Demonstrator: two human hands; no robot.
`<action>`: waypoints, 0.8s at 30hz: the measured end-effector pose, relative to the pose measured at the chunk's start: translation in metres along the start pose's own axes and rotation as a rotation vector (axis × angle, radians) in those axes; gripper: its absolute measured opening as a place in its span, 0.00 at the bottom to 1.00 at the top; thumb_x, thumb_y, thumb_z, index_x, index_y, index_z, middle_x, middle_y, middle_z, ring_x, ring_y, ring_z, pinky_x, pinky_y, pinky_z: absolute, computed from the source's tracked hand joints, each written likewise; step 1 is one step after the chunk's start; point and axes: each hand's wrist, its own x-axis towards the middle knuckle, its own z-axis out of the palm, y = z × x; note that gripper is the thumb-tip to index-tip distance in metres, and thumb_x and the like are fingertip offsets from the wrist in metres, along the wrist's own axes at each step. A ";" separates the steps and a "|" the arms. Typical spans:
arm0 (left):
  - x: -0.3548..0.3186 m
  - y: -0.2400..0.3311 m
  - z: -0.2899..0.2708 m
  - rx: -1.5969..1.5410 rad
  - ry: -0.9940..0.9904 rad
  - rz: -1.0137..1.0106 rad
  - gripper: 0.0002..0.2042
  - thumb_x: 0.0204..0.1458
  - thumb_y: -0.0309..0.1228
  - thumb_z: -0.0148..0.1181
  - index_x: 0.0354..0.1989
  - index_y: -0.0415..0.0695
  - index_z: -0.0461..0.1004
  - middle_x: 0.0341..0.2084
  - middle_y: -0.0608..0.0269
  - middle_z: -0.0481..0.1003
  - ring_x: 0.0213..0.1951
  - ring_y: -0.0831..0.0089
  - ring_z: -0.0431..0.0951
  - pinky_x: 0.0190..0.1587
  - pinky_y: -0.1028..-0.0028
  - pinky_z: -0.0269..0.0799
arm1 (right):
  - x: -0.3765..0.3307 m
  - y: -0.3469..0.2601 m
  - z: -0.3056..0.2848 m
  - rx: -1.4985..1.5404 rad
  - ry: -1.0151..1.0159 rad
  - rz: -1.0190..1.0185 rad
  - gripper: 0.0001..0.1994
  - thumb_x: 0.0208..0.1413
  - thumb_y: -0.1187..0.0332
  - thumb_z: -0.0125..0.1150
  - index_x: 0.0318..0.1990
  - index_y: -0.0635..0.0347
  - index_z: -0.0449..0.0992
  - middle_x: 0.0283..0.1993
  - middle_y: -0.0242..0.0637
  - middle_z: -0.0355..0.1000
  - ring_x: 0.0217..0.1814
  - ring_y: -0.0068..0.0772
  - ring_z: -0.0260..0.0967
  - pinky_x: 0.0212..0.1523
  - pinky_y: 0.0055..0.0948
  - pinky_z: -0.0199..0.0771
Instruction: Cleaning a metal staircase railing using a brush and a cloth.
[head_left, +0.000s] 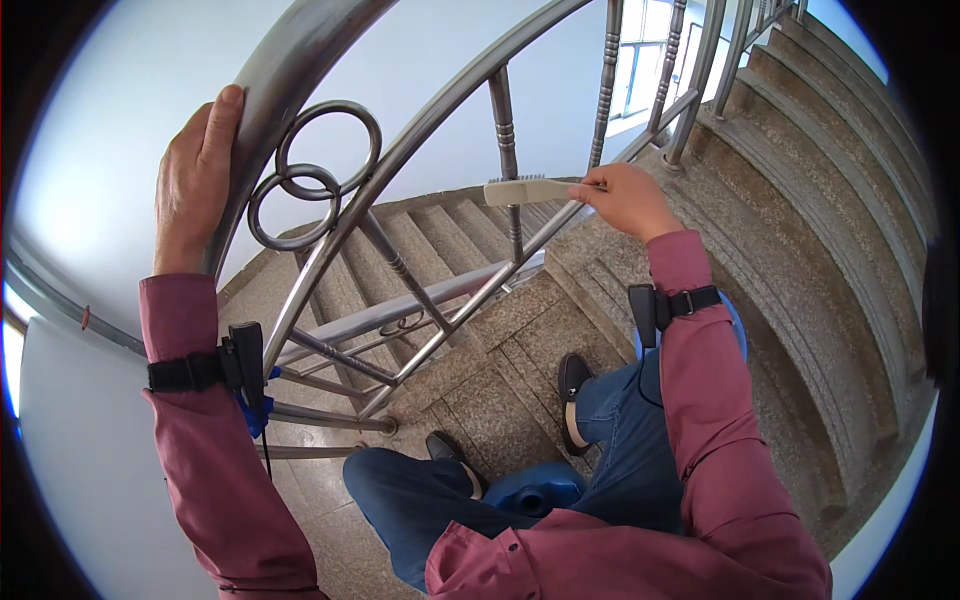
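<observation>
I'm pinching a pale brush [528,190] by its handle end w/ my right hand [627,197], center-top of frame, bristles at a baluster [507,160]. Feels light, stiff, prob. plastic. Left hand [195,180] is wrapping the steel handrail [290,60], upper left.

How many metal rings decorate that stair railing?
2 linked rings: the upper ring sits just under the handrail beside the left hand; the lower ring overlaps it below. A smaller scroll lower down may hide more.
</observation>
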 end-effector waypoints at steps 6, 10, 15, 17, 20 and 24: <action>0.001 -0.001 -0.001 0.010 -0.027 0.006 0.38 0.65 0.68 0.36 0.40 0.43 0.81 0.22 0.58 0.72 0.28 0.68 0.73 0.36 0.64 0.68 | 0.003 -0.024 0.017 -0.067 0.072 -0.054 0.20 0.61 0.48 0.63 0.40 0.56 0.86 0.30 0.42 0.79 0.33 0.47 0.77 0.36 0.44 0.74; 0.001 0.001 0.005 -0.021 0.007 0.016 0.37 0.66 0.67 0.38 0.40 0.42 0.80 0.23 0.56 0.74 0.30 0.65 0.74 0.38 0.62 0.69 | -0.001 -0.042 0.033 -0.102 0.073 -0.006 0.19 0.62 0.49 0.60 0.38 0.55 0.85 0.32 0.42 0.80 0.36 0.49 0.79 0.38 0.46 0.77; -0.002 0.005 -0.001 -0.025 -0.016 -0.015 0.36 0.67 0.65 0.40 0.45 0.41 0.81 0.28 0.52 0.77 0.35 0.61 0.76 0.44 0.62 0.70 | -0.013 -0.038 0.025 -0.124 0.090 0.018 0.18 0.63 0.50 0.60 0.38 0.54 0.86 0.31 0.42 0.79 0.35 0.50 0.77 0.37 0.47 0.76; -0.002 0.004 0.000 -0.030 -0.010 -0.010 0.35 0.67 0.64 0.39 0.46 0.41 0.81 0.29 0.52 0.77 0.35 0.61 0.76 0.45 0.62 0.71 | -0.020 -0.025 0.018 -0.126 0.076 0.011 0.18 0.63 0.50 0.60 0.37 0.54 0.85 0.31 0.42 0.78 0.35 0.50 0.77 0.37 0.48 0.75; -0.001 0.004 -0.001 -0.026 -0.012 0.004 0.35 0.67 0.63 0.39 0.48 0.42 0.81 0.29 0.52 0.77 0.36 0.62 0.76 0.46 0.63 0.70 | -0.028 -0.025 0.014 -0.110 0.106 0.037 0.18 0.63 0.50 0.60 0.35 0.55 0.85 0.31 0.42 0.78 0.35 0.51 0.77 0.37 0.48 0.75; 0.000 0.004 -0.003 -0.014 -0.049 -0.016 0.34 0.68 0.63 0.40 0.49 0.42 0.81 0.29 0.53 0.76 0.35 0.63 0.74 0.45 0.64 0.70 | -0.021 -0.041 0.027 -0.128 0.125 0.052 0.19 0.63 0.49 0.60 0.35 0.55 0.85 0.31 0.42 0.79 0.36 0.50 0.77 0.37 0.49 0.76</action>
